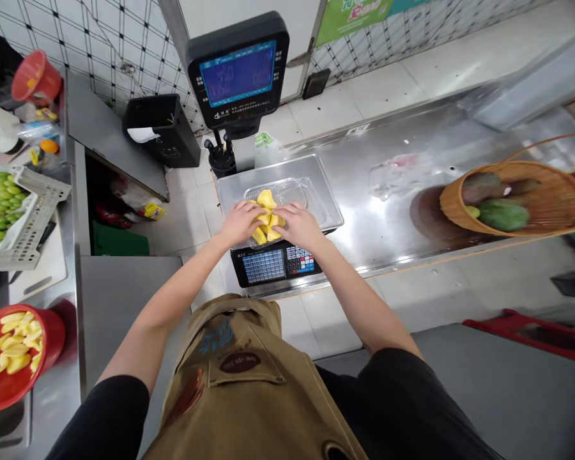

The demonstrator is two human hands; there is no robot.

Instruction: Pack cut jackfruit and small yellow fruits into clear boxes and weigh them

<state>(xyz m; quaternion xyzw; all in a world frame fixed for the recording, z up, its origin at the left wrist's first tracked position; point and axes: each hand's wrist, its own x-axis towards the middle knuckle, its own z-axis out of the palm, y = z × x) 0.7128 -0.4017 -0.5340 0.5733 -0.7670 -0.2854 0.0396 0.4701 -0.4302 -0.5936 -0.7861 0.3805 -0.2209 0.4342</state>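
Yellow jackfruit pieces (267,217) are heaped in a clear plastic tray (294,185), on the steel pan (326,191) of a weighing scale. My left hand (241,222) cups the heap from the left, its fingers curled onto the fruit. From the right, my right hand (299,227) presses its fingers against the same pieces. Both hands partly cover the fruit and the tray's near edge. Below them is the scale's keypad (280,263), and its lit display (239,73) stands behind the pan.
A wicker basket (460,198) with green fruit stands right on the steel counter (364,217), beyond a crumpled plastic wrap (398,176). At left are a red bowl (52,345) of jackfruit and a crate (26,249) of grapes. A black bin (182,137) stands behind.
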